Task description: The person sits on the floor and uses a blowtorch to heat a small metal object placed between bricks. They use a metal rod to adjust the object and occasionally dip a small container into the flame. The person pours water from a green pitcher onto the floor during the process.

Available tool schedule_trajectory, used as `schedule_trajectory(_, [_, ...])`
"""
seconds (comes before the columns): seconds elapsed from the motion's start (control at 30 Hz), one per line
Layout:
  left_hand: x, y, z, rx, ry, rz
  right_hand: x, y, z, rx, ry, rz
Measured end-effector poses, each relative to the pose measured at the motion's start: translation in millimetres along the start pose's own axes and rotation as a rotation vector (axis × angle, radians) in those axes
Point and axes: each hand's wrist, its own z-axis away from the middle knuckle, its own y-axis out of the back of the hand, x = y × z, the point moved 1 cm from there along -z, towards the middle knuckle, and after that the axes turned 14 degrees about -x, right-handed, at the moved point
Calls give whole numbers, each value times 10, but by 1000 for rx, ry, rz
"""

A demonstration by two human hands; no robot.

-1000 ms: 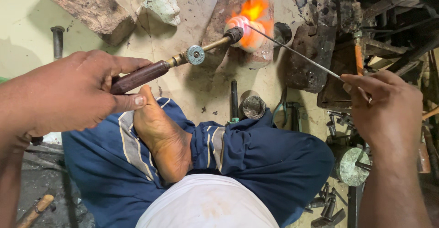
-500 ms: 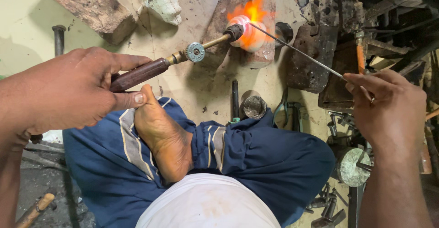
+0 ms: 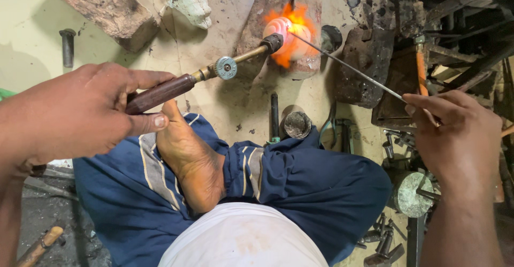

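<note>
On the floor, little differs from half a second ago: one left hand (image 3: 80,114) still grips the one torch (image 3: 209,74) by its dark handle, its flame playing on one glowing piece (image 3: 289,34) atop two bricks (image 3: 267,10). At right, one right hand (image 3: 455,133) keeps pinching one thin rod (image 3: 348,66), tip at the glow.
</note>
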Motion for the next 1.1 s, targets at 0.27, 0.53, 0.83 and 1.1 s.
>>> schedule_trajectory(0.27, [-366, -167, -87, 86, 80, 32, 236, -184, 205, 119, -87, -190])
schedule_trajectory(0.53, [-1072, -505, -313, 470, -365, 533, 230, -1012, 742, -68, -47, -819])
schedule_trajectory(0.83, [-1507, -952, -474, 477, -297, 657, -632, -1549, 1277, -476, -147, -1051])
schedule_trajectory(1.1, [-1551, -991, -399, 377, -67, 248, -1258, -1726, 1241, -709, -266, -1399])
